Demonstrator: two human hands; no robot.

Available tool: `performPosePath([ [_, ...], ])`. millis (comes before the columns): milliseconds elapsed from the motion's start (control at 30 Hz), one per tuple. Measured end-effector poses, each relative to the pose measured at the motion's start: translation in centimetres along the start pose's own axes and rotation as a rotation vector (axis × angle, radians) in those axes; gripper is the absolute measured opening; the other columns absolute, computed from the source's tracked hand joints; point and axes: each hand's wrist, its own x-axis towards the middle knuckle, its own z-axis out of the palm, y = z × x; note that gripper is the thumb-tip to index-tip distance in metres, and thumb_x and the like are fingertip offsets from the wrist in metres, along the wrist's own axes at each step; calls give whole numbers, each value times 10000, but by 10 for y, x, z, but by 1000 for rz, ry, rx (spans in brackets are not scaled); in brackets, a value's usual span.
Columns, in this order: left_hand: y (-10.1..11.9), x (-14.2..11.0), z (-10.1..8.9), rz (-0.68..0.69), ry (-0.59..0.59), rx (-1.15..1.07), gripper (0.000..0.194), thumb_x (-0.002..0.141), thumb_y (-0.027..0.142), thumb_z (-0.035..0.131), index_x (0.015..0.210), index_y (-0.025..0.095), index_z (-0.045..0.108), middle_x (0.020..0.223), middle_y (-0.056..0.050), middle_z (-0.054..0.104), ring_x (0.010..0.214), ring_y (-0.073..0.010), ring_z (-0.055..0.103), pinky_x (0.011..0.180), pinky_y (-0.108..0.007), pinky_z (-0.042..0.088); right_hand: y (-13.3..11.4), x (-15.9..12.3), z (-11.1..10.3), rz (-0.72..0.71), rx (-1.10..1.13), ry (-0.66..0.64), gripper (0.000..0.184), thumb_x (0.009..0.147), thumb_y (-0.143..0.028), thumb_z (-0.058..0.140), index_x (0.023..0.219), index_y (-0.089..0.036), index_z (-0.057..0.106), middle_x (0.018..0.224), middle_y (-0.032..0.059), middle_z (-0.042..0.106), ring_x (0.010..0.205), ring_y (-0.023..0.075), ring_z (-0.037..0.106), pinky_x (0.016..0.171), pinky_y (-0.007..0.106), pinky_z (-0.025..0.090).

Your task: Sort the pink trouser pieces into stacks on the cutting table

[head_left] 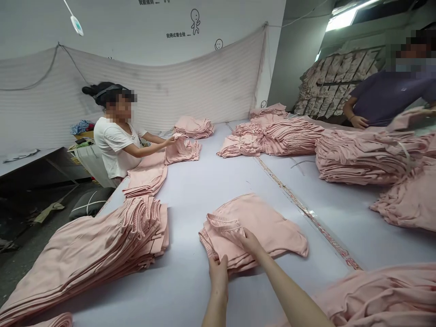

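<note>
In the head view, pink pants (pixel 269 222) with a gathered elastic waistband lie folded over on the table in front of me, on top of at least one more pink layer. My left hand (pixel 218 272) pinches their near edge just below the waistband, thumb on top and fingers partly hidden underneath. At the waistband's right end, my right hand (pixel 251 244) grips the fabric with its fingers closed. To the left, a thick stack of pink pants (pixel 102 240) lies with its waistbands lined up toward me.
Across the white table (pixel 204 177) runs a taped seam (pixel 289 193). Tied pink bundles (pixel 368 156) line the right side, and more pink cloth (pixel 381 295) lies near right. One co-worker (pixel 114 136) handles pink garments at left; another co-worker (pixel 391 95) stands far right.
</note>
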Motion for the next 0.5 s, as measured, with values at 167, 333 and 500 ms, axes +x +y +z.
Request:
performPosePath([
  [167,27,-8,6,-88,-231,-201,506,741,290,627,1211,166,484,973,-164,671,865,-248,689,677,-327,532,-16,-2,11,13,167,-3,410,560,-447,763,872,-196,675,927,76,716,979,283,617,913,414,446],
  [333,76,-39,-17,-11,-342,-341,463,708,228,678,1150,210,541,876,-72,697,744,-179,681,644,-291,551,-65,-6,-19,-55,433,99,412,740,-548,593,972,-210,637,981,66,719,979,246,644,894,397,495],
  [500,132,-99,-62,4,-430,-553,179,740,160,637,913,113,628,756,-70,723,678,-162,676,638,-293,587,-133,-45,-114,-85,849,144,321,746,-432,687,991,-229,641,981,39,731,999,223,656,922,362,518],
])
